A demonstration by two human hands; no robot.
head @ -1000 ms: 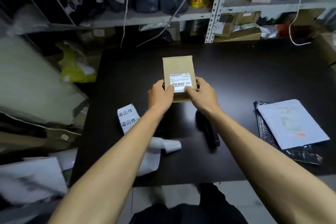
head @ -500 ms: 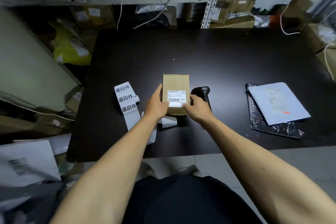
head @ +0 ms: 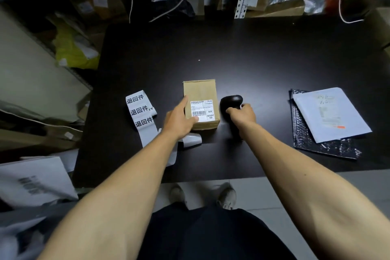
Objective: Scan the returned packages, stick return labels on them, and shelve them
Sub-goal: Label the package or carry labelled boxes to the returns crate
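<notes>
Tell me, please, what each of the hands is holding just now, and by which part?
The right hand grips the black scanner by its handle, just below the head. The left hand holds the cardboard box by its near left edge on the table.

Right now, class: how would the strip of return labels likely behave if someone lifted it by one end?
The strip of return labels would probably flop and dangle: it looks thin and already bends across the table. Likely very light. Its curled end suggests it may roll back.
</notes>
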